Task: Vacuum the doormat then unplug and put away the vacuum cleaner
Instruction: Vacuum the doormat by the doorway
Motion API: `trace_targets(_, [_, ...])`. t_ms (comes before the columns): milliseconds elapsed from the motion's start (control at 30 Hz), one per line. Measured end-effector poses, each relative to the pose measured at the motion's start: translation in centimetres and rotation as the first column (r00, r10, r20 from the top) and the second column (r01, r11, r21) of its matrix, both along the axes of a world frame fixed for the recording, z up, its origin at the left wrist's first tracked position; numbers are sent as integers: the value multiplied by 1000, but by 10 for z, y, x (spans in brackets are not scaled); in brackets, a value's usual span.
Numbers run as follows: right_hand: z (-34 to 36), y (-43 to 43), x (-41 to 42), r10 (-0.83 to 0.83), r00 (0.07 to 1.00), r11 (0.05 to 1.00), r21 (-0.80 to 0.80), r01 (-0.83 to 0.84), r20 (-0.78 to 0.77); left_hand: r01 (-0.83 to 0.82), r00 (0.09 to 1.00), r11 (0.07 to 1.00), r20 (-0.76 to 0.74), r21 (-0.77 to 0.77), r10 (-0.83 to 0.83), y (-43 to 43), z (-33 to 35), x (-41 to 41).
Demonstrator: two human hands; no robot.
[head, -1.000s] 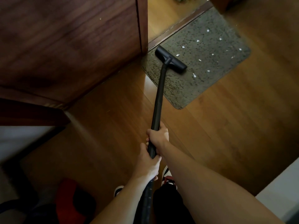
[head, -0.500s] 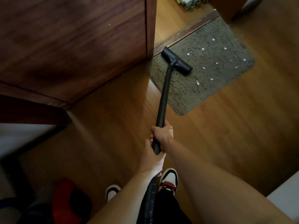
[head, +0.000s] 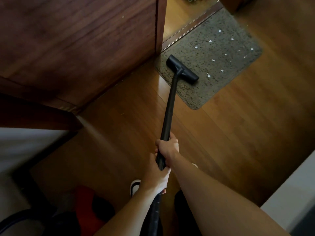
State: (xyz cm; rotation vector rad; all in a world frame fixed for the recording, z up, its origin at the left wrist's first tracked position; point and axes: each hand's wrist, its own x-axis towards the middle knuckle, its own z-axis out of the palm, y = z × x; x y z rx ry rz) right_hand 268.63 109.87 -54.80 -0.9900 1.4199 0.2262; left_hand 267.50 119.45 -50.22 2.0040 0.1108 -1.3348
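Observation:
A grey speckled doormat (head: pixel 219 68) lies on the wood floor at the upper right, with several small white scraps (head: pixel 213 60) scattered on it. The black vacuum wand (head: pixel 169 108) runs from my hands up to its flat black floor head (head: pixel 182 69), which rests on the mat's left part. My right hand (head: pixel 167 148) grips the wand higher up. My left hand (head: pixel 157 178) grips it just below, where the ribbed hose begins. The red and black vacuum body (head: pixel 88 203) sits dim at the lower left.
A dark wooden door (head: pixel 81 48) stands open at the upper left, its edge close to the floor head. A door threshold strip (head: pixel 190 26) borders the mat's far side. My white shoe (head: pixel 135 186) shows below the hands. A pale surface (head: pixel 293 198) fills the lower right corner.
The floor head has slid back toward me along the mat's left part. Both hands kept their grip on the wand and drew back with it.

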Motion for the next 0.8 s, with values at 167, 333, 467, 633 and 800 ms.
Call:
trace_targets(167, [1,34,-2,-38,999,999,-17,38,-5,22,1000,1000,-1,-9,-22,35,-3,1])
trace_targets(333, [6,56,-2,-52,999,998,-25,52,-4,100,992,995,79,25,-102,59,2,3])
trace_targets(467, [9,68,-3,-47,999,999,-27,47,-7,71,995,997,66,19,-73,70,9,3])
trace_targets(633, [5,76,-1,-84,996,996,7,84,17,121,992,993,-42,9,-120,74,9,17])
trace_targets(800, [-9,66,-6,-134,991,990,-48,133,-18,232,971,972,-59,27,-230,61,9,24])
